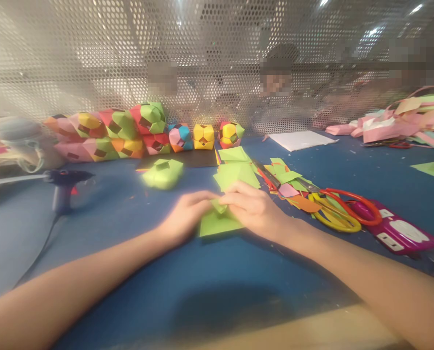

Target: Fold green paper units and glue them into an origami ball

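Note:
A green sheet of paper [220, 224] lies on the blue table, its far part turned up under my fingers. My left hand [187, 214] pinches the sheet from the left, fingers bent over its far edge. From the right, my right hand [255, 209] grips the same sheet, fingertips meeting those of the left. Just beyond my hands is a stack of green paper squares [234, 170]. A folded green paper shape [163, 174] sits farther left. My fingers hide the sheet's upper edge.
Colourful folded paper balls [151, 119] stand in rows along the perforated metal screen. A glue gun [61, 187] is at left. Red-handled scissors [362, 204], yellow-handled scissors [329, 216], paper scraps [286, 177] and a magenta power strip [402, 228] lie right. People show blurrily behind the screen.

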Demonstrator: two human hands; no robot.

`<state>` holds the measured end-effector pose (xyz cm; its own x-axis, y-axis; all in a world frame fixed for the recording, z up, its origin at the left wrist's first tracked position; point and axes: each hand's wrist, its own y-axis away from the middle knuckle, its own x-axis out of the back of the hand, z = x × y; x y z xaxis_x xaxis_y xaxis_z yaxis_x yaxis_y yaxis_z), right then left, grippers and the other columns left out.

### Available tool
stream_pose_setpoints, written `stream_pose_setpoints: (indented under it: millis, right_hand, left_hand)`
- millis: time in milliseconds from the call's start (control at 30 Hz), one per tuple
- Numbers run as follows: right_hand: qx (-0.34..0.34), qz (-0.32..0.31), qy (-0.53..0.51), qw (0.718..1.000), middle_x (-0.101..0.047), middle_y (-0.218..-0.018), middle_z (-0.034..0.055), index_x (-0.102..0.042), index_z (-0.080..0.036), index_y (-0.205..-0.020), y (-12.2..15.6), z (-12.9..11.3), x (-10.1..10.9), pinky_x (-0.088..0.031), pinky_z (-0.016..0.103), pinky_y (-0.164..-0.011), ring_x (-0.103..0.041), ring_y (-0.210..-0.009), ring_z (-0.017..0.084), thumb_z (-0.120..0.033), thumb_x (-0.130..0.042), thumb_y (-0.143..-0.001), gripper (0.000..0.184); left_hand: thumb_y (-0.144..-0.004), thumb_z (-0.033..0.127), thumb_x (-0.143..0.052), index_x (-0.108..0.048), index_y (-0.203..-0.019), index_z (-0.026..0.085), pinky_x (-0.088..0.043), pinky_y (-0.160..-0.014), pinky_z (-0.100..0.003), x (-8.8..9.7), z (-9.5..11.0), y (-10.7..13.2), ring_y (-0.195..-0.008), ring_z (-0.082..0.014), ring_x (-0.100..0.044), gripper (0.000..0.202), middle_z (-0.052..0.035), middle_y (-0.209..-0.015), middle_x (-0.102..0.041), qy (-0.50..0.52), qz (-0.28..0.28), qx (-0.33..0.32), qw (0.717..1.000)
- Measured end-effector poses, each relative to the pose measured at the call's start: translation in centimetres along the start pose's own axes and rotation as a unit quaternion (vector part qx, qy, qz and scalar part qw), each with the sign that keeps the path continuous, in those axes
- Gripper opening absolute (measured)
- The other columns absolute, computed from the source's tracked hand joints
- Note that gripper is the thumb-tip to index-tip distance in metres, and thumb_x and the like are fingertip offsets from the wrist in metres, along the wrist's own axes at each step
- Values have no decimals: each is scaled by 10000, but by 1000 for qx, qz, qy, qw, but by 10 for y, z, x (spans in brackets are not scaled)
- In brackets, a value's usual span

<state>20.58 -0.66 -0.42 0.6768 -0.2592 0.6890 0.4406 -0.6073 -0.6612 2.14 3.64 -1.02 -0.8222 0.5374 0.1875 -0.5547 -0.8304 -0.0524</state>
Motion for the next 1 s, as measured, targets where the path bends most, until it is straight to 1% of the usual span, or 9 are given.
stream_pose_setpoints:
  millis: [100, 200, 333, 400, 500, 600, 733, 867, 1000]
  right_hand:
    - [20, -20, 21, 999, -552, -832, 53, -627, -164, -897, 0, 0, 3, -474, 228, -581, -539, -683, 111, -81, -389, -880, 252]
    - [34, -28, 40, 998, -541, -818, 57, -632, -155, -881, -1, 2, 4, -469, 230, -561, -530, -666, 115, -76, -386, -879, 258]
    - [56, -15, 39, 998, -542, -833, 75, -627, -133, -895, -3, 4, 4, -491, 268, -618, -537, -697, 134, -71, -406, -849, 234]
    - [46, -9, 16, 999, -544, -861, 78, -617, -140, -915, -3, 4, 3, -502, 292, -662, -545, -734, 144, -88, -438, -834, 204]
    - [13, 13, -27, 999, -537, -854, 49, -605, -174, -905, -3, 4, 1, -504, 291, -688, -548, -752, 133, -113, -464, -852, 162]
    - [-5, 24, -46, 999, -545, -857, 36, -591, -181, -929, -3, 4, -2, -501, 283, -724, -559, -784, 126, -87, -481, -854, 163]
    - [-37, 15, -44, 998, -575, -914, 40, -548, -195, -1020, -2, 4, -5, -505, 280, -744, -579, -837, 136, -60, -488, -837, 236]
    - [-58, 16, -38, 997, -586, -898, 40, -535, -193, -1003, -1, 5, -7, -512, 278, -716, -592, -819, 144, -62, -482, -830, 223]
    - [-64, 12, -38, 997, -590, -899, 33, -532, -203, -992, -1, 5, -8, -514, 277, -737, -598, -833, 142, -45, -467, -820, 242]
  left_hand:
    - [-778, 286, -509, -703, -912, 192, -471, -752, -315, 0, -1, -1, -849, -210, -620, 254, -46, -884, -700, 10, -14, 1, 1000]
    - [-782, 355, -573, -691, -903, 184, -463, -756, -302, -1, -1, -1, -871, -204, -614, 241, -49, -926, -697, -4, -11, -1, 1000]
    - [-776, 408, -616, -680, -936, 186, -456, -773, -291, -3, -2, -2, -896, -191, -607, 281, -55, -966, -691, -13, 7, -18, 1000]
    - [-781, 417, -614, -676, -949, 188, -458, -780, -292, -3, -3, -3, -903, -190, -606, 290, -56, -980, -688, -18, 11, -26, 999]
    - [-786, 421, -608, -674, -956, 185, -459, -781, -292, -2, -3, -3, -908, -192, -604, 299, -57, -979, -688, -45, 15, -35, 998]
    - [-798, 400, -592, -676, -938, 178, -460, -776, -290, 1, -3, -3, -892, -189, -605, 276, -55, -954, -693, -83, 17, -49, 995]
    - [-810, 341, -568, -672, -963, 174, -464, -769, -290, 2, -3, -4, -873, -182, -607, 250, -54, -948, -694, -127, 24, -73, 989]
    - [-805, 301, -561, -662, -986, 163, -470, -769, -287, 2, -4, -4, -867, -175, -610, 249, -60, -960, -694, -149, 23, -84, 985]
    - [-794, 354, -592, -651, -1026, 161, -475, -808, -292, -1, -2, -3, -909, -186, -618, 308, -70, -1010, -693, -143, 3, -84, 986]
